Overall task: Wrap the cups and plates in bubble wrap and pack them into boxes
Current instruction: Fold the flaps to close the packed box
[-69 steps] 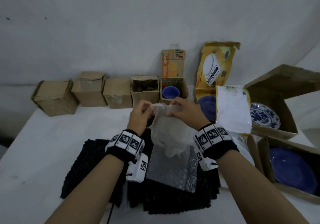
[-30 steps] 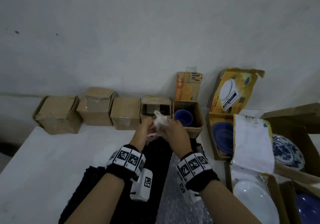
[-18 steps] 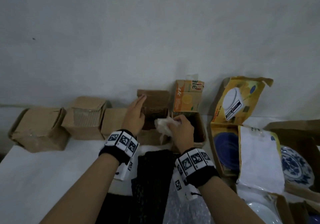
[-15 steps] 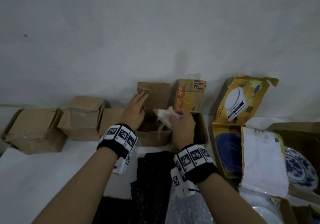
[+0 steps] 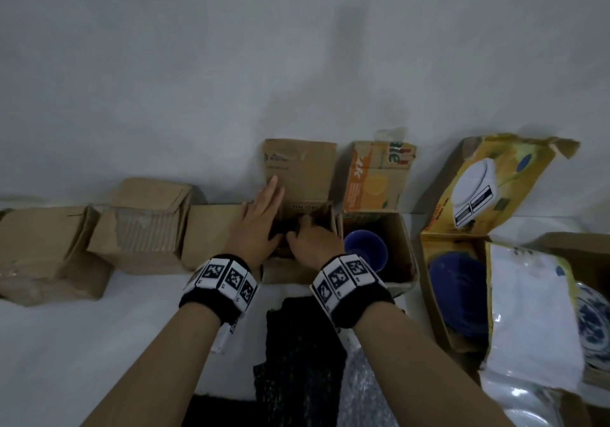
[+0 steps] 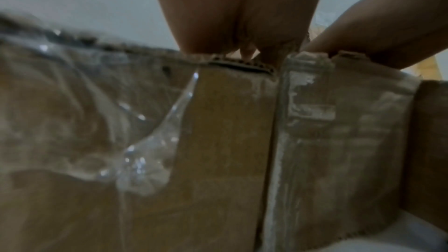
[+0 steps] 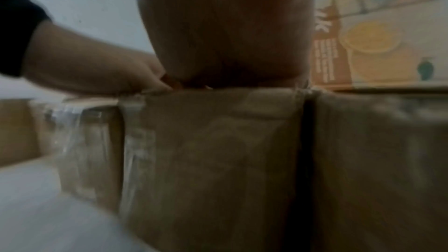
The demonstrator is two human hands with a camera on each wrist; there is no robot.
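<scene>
Inside the open box (image 5: 298,176) ahead, the right hand (image 5: 313,240) reaches down, fingers hidden (its grip and the wrapped cup can't be told), while the left hand (image 5: 260,225) lies flat, fingers straight, against the flap.
</scene>
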